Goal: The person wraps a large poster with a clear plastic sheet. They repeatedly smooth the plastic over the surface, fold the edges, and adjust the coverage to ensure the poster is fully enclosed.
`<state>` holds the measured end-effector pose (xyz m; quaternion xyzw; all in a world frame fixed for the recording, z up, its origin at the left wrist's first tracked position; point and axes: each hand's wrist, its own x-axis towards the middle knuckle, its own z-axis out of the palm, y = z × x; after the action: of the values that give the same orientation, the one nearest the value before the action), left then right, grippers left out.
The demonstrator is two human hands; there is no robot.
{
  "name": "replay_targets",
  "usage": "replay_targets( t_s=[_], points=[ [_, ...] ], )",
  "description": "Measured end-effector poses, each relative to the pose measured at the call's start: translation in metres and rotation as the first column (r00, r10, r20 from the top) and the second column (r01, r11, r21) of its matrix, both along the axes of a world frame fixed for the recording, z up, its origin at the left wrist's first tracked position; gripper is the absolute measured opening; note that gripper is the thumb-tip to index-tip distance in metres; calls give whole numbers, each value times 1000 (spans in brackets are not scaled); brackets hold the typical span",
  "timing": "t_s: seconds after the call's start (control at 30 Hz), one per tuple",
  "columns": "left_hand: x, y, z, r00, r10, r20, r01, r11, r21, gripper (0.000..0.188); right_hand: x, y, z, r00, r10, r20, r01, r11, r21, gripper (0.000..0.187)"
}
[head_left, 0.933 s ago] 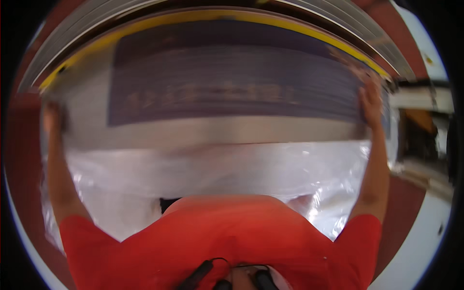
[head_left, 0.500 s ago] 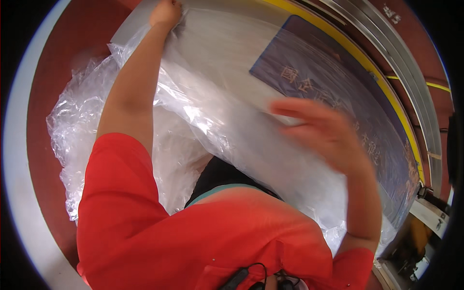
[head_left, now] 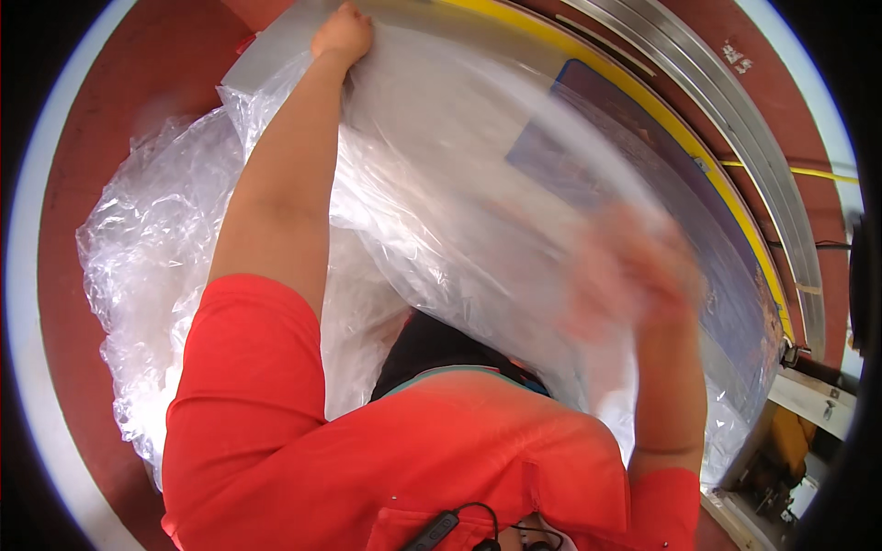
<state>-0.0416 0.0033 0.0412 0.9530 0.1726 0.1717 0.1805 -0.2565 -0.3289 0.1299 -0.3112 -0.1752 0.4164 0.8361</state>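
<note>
A wide flat panel (head_left: 459,119), grey with a dark blue printed face (head_left: 597,156), lies wrapped in clear plastic film (head_left: 432,239) in front of me. My left hand (head_left: 342,32) reaches far out and grips the film at the panel's far left corner. Blurred by motion, my right hand (head_left: 629,271) sits over the film near the blue part of the panel; its fingers look spread, and I cannot tell whether it holds the film. Red short sleeves cover both my upper arms.
A bunched heap of clear plastic (head_left: 147,266) hangs at my left over the dark red floor (head_left: 101,119). A yellow stripe (head_left: 643,92) and curved metal rails (head_left: 735,101) run beyond the panel. A yellow and grey metal frame (head_left: 808,413) stands at the lower right.
The view has swung left. Earlier both hands held the panel's two side edges; now my left hand grips the far left corner and my right hand has left its edge and sweeps across the film.
</note>
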Motion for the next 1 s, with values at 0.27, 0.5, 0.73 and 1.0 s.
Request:
replay_targets(
  t_s=[0.27,0.5,0.73,1.0],
  points=[
    [35,23,-22,996,-82,-45,91,960,267,34,-204,-312,59,474,-423,772,829,-80,-553,42],
    [79,64,-66,987,-154,-50,162,952,260,45,-306,-495,163,755,221,617,343,-936,-85,13],
    [87,126,-67,954,-301,-14,290,907,306,36,-182,-380,23,568,709,418,732,-667,136,54],
    [69,90,-56,953,-301,-6,289,906,309,30,-160,-431,-64,560,550,620,698,-716,4,57]
  ],
)
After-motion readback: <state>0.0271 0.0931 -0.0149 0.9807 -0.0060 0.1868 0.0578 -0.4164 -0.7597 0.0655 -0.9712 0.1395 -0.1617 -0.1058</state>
